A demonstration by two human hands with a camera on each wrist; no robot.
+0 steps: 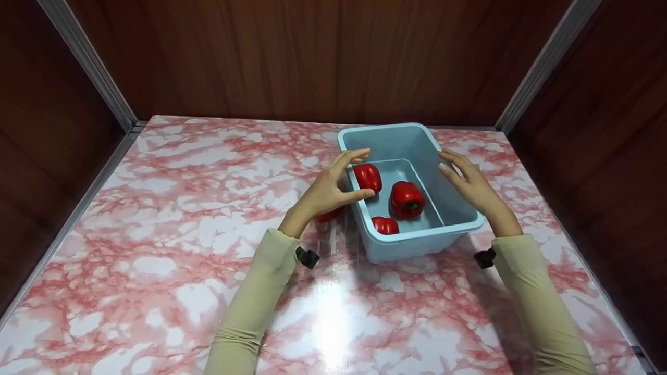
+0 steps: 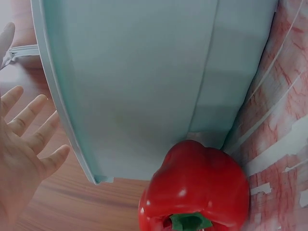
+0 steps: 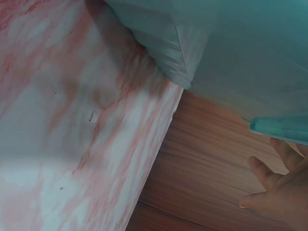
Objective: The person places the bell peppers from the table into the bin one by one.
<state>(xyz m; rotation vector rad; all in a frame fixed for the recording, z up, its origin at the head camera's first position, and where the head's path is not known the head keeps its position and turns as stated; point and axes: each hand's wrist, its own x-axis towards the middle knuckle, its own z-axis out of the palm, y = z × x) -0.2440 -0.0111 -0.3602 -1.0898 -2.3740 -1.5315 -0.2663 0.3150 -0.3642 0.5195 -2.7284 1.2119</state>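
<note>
My left hand [image 1: 328, 190] and right hand [image 1: 469, 182] flank the pale blue bin [image 1: 458, 211] on the marble counter [image 1: 156, 234], fingers spread, gripping nothing. Three red peppers [image 1: 406, 199] inside; a fourth pepper [image 2: 195, 190] sits outside against the left wall.

In front of me lies a pink-and-white marbled tabletop [image 1: 156, 250] with a bright glare patch [image 1: 333, 307] near its front. Dark wooden panels [image 1: 312, 57] enclose it behind and at both sides, joined by a left metal strip [image 1: 88, 62] and a right metal strip [image 1: 542, 62].
</note>
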